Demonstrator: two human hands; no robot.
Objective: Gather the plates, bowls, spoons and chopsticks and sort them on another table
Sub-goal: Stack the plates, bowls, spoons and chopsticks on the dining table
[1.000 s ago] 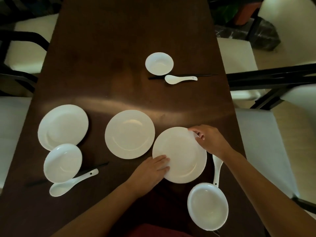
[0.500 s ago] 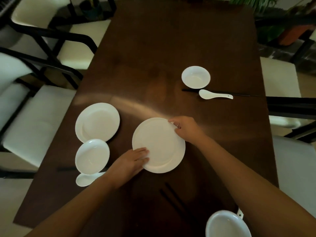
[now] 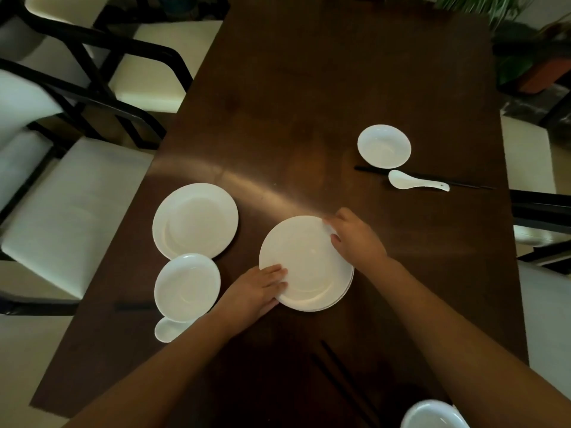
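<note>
A stack of white plates [image 3: 306, 264] sits mid-table. My left hand [image 3: 259, 288] grips its near-left rim and my right hand [image 3: 352, 236] grips its far-right rim. A lone white plate [image 3: 195, 220] lies to the left, touching a white bowl [image 3: 187, 287] in front of it. A white spoon [image 3: 168, 329] pokes out under that bowl, with black chopsticks [image 3: 133, 306] beside it. At far right stand another bowl [image 3: 384, 146], a spoon [image 3: 415, 182] and chopsticks [image 3: 463, 183]. A third bowl [image 3: 432, 415] shows at the bottom edge, with a chopstick pair [image 3: 340, 381] near it.
The dark wooden table [image 3: 309, 88] runs away from me. Black-framed chairs with cream cushions [image 3: 61, 196] line the left side, and more seats [image 3: 543, 304] stand on the right. A potted plant [image 3: 531, 57] sits at the back right.
The plate in both hands moved left onto the middle plate, forming a stack. My view shifted left, so the bowl near me slid to the bottom edge.
</note>
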